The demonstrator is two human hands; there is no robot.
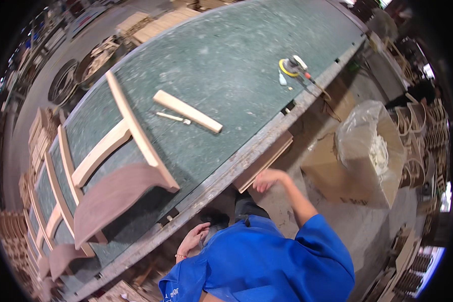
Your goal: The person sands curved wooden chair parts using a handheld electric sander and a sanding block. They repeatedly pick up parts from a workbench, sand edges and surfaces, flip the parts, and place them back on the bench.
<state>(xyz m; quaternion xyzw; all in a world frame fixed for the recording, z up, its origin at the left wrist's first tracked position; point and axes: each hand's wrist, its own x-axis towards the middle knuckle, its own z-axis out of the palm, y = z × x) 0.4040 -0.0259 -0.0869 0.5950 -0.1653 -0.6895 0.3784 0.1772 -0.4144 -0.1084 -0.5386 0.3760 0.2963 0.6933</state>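
Note:
My right hand (267,179) reaches down below the bench edge (246,158) and grips the end of a flat wooden board (268,160) that sticks out from under the green-topped workbench (226,65). My left hand (192,238) hangs loosely by my blue shirt just under the bench edge, holding nothing, fingers slightly curled. On the bench top lie a pale wooden bar (187,111) with a thin stick (172,117) beside it, and a wooden chair-back frame (120,151) with a dark curved panel.
A yellow orbital sander (293,66) with its cable rests near the bench's far right edge. A cardboard box lined with a clear plastic bag (370,151) stands on the floor at right. More chair frames (50,201) lie at the left; stacked wood parts surround the bench.

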